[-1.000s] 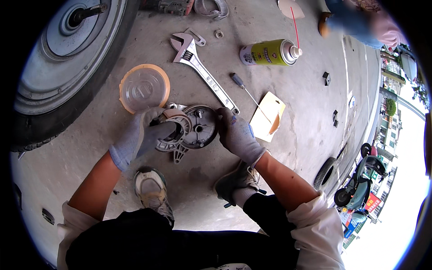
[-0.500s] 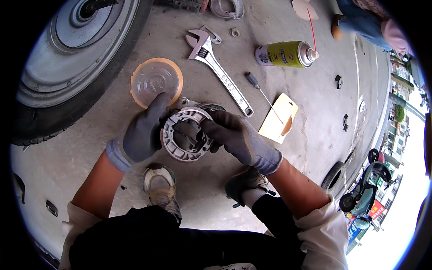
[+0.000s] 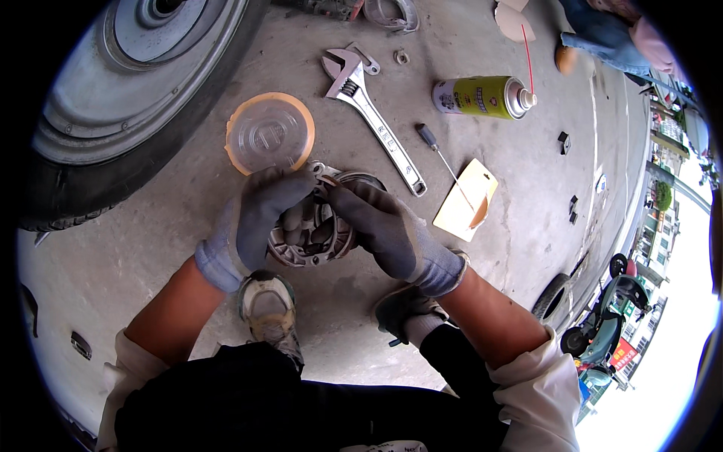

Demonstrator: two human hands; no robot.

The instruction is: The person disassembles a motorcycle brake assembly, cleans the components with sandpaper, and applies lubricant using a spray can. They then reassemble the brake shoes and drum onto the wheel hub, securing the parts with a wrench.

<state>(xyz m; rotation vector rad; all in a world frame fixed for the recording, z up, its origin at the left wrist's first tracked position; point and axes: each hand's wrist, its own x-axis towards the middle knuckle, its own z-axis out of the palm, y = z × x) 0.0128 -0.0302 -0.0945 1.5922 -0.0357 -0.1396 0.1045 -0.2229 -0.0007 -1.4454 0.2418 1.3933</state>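
Observation:
Both gloved hands grip a metal brake shoe ring [image 3: 301, 255] just above the concrete floor. My left hand [image 3: 263, 218] bends its fingers over the ring’s upper left, and my right hand [image 3: 384, 233] has its fingers closed on the upper right, their tips close to the left ones. The fingers hide much of the ring’s middle. A round metal hub plate [image 3: 361, 181] shows partly behind it. Just beyond lie a clear round lid with an orange rim [image 3: 269, 132] and a large adjustable wrench [image 3: 384, 139].
A wheel [image 3: 90, 181] stands at upper left. A green spray can [image 3: 478, 98], a screwdriver [image 3: 427, 135], a yellow card [image 3: 459, 200] and small parts lie around. Another person’s legs [image 3: 602, 41] are upper right; a loose tyre [image 3: 550, 294] and scooter [image 3: 614, 316] are right.
The brake ring has been brought in front of the hub plate. Over the last half second my left fingers have moved right across the ring’s top, and both hands’ fingertips have drawn together.

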